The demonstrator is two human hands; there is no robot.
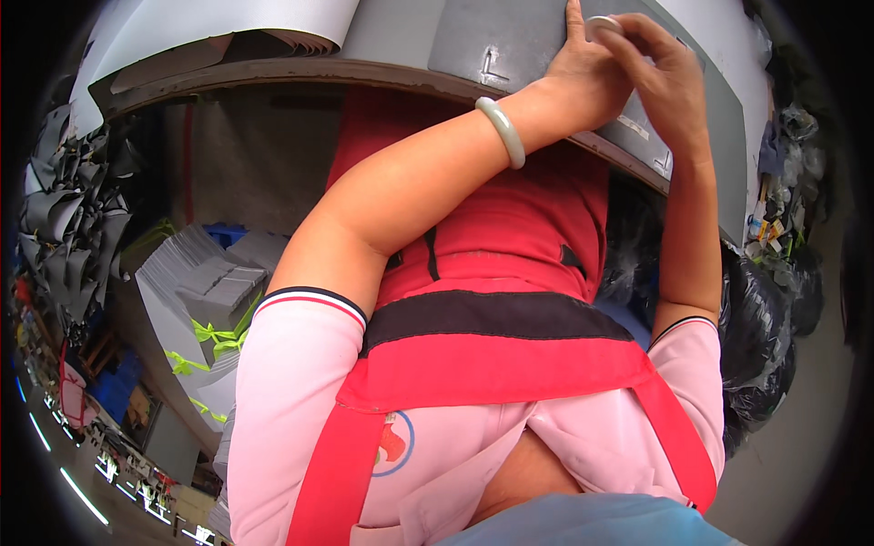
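Head: grey sheet on table, black bags right.

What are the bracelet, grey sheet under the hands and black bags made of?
Bracelet: maybe stone or glass, smooth and polished, because it shines. Grey sheet: perhaps plastic or coated board; flat, with a dull sheen. Black bags: probably thin glossy plastic, because they wrinkle and catch light.

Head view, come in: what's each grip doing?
Right grip: pinching small pale round piece. Left grip: over dark grey sheet, contact unclear. Right partly hides left.
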